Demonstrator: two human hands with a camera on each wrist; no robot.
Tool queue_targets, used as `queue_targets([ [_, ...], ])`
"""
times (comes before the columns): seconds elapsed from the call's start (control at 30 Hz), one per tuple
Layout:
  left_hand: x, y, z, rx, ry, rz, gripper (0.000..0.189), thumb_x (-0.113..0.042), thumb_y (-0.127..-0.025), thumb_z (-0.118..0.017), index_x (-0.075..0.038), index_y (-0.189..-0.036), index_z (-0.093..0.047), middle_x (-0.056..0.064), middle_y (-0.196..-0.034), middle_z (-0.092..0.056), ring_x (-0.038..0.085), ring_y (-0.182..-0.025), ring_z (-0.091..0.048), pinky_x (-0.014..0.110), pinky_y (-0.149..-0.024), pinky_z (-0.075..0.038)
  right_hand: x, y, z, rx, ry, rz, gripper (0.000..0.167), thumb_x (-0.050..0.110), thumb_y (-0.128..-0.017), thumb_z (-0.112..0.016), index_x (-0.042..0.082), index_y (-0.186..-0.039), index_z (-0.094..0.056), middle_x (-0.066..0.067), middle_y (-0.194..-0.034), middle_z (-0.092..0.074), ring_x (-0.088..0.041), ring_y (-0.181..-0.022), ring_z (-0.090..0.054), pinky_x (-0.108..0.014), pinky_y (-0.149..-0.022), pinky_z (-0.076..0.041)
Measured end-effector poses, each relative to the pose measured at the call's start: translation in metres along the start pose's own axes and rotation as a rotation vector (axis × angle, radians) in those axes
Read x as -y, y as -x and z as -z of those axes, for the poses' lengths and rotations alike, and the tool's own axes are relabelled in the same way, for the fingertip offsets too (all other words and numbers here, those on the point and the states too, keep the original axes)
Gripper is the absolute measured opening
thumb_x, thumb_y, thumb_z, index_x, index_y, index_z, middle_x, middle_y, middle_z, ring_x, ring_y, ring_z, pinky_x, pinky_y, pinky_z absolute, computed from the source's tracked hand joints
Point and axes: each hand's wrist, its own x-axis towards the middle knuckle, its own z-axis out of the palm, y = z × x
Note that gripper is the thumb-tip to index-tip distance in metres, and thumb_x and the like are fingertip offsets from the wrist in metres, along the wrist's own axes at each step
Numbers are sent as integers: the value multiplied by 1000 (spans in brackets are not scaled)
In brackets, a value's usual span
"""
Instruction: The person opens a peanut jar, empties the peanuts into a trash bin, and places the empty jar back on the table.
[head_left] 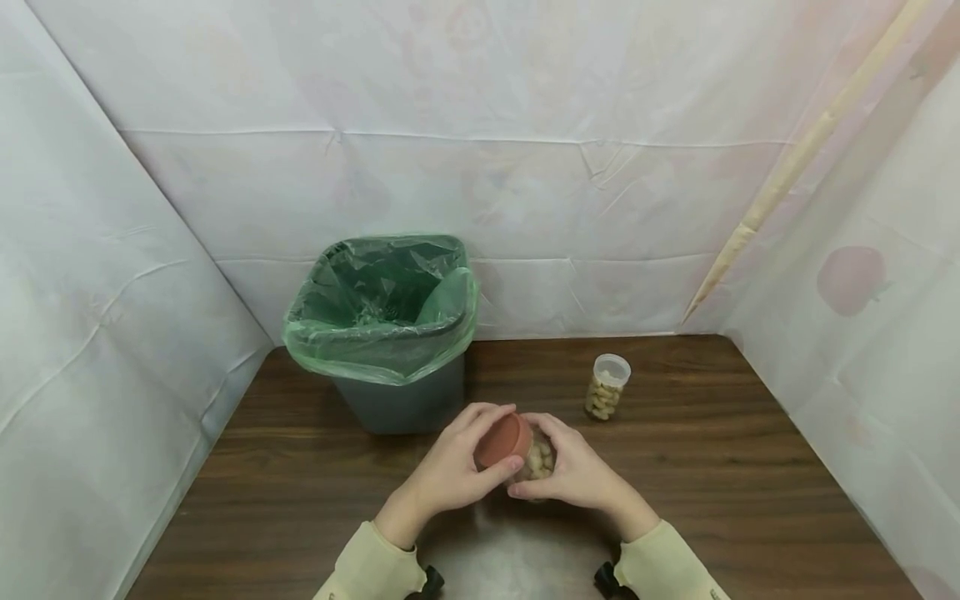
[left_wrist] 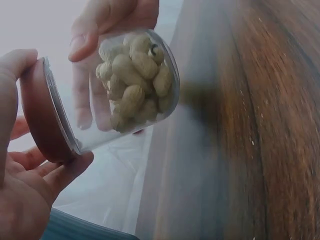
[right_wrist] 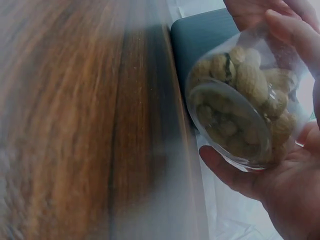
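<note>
A clear jar of peanuts is held between both hands above the wooden table, tilted with its lid toward the left. My left hand grips the reddish-brown lid by its rim, thumb on the near side and fingers on the far side. The lid sits on the jar's mouth in the left wrist view. My right hand holds the jar's body, its thumb and fingers curled round the clear wall. Seen from the right wrist, the jar's round base faces the camera with peanuts behind it.
A grey bin lined with a green plastic bag stands at the back left of the table. To the right, a smaller clear jar with a whitish lid holds peanuts. White cloth walls enclose the table's back and sides.
</note>
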Motion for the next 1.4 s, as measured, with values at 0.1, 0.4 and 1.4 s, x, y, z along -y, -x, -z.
queue_targets([
  [0.1, -1, 0, 0, -4, 15, 4, 63, -40, -103, -77, -20, -159, -57, 2, -145, -58, 17, -114, -67, 33, -87, -63, 2, 0, 1, -33, 24, -23, 91, 51, -75, -101, 24, -151, -59, 10, -145, -63, -15, -131, -62, -46, -108, -54],
  [0.4, -3, -1, 6, -8, 37, -2, 64, -38, -100, -81, -21, -158, -57, -2, -147, -60, 16, -119, -65, 36, -91, -62, 6, 1, 6, -42, 56, 8, 89, 52, -76, -100, 26, -151, -59, 12, -142, -65, -12, -123, -65, -40, -102, -57],
  [1.4, 0, 0, 18, 111, -56, -250, 92, -13, -75, -83, -17, -161, -51, 2, -159, -52, 20, -142, -56, 43, -109, -54, 12, 5, 12, 27, 54, 40, 90, 51, -78, -99, 29, -154, -56, 15, -141, -64, -12, -125, -65, -44, -105, -56],
])
